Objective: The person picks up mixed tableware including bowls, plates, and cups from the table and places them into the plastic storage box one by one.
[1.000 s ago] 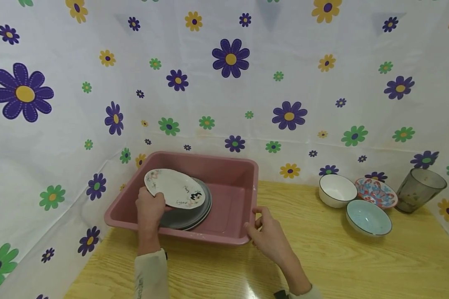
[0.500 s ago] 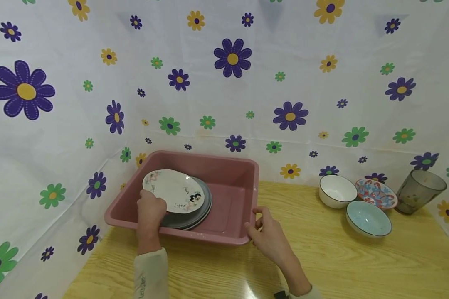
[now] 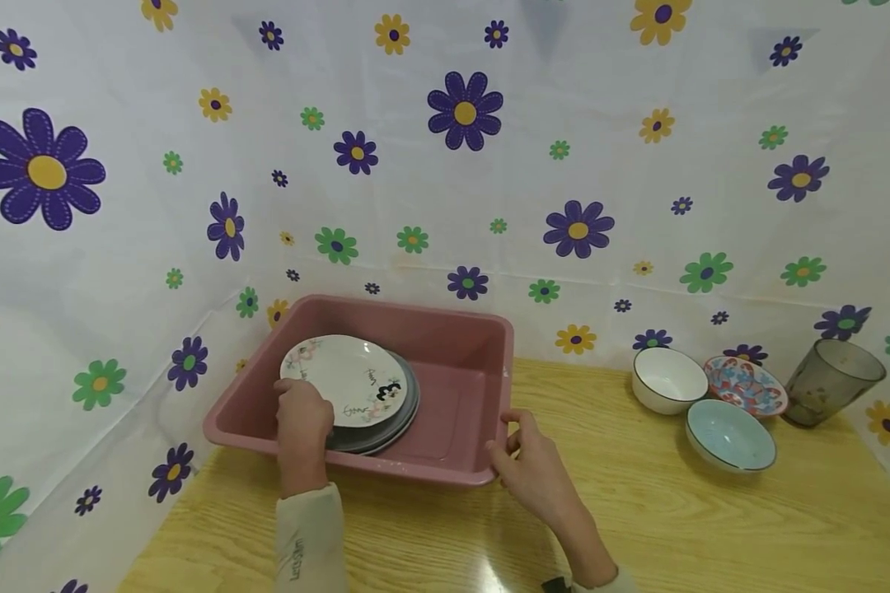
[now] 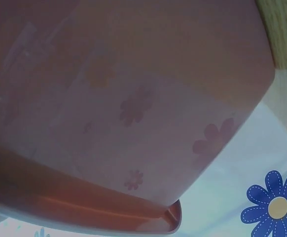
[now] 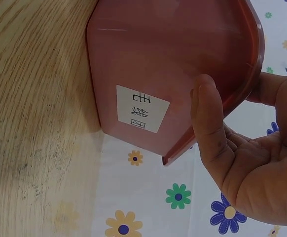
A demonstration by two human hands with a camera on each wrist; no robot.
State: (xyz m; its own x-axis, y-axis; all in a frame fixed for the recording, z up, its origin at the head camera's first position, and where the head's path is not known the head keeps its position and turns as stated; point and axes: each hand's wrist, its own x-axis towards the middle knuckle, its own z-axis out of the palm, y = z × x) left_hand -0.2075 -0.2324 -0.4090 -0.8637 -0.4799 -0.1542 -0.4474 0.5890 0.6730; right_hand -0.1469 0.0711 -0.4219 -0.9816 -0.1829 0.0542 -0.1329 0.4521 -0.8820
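A white plate [image 3: 352, 375] with floral print and black lettering sits on a stack of grey plates [image 3: 411, 403] in the pink plastic tub [image 3: 452, 412]. At the white plate's near left edge, my left hand [image 3: 306, 420] holds it, with the fingertips partly hidden. My right hand [image 3: 530, 461] grips the tub's right rim near its front corner; the right wrist view shows the thumb [image 5: 210, 118] against the outer wall. Only the tub's wall [image 4: 109, 98] and the surroundings show in the left wrist view, not the left hand.
On the wooden table [image 3: 601, 494] to the right stand a white bowl [image 3: 669, 380], a red-and-blue patterned bowl [image 3: 745, 385], a pale blue bowl [image 3: 730, 434] and a smoky glass [image 3: 834, 383]. A flowered sheet [image 3: 386, 189] hangs behind and along the left. The tub carries a white label [image 5: 142, 108].
The white plate has come down from a tilt to lie flatter on the grey stack, my left hand lowering with it. My right hand stays on the tub's rim.
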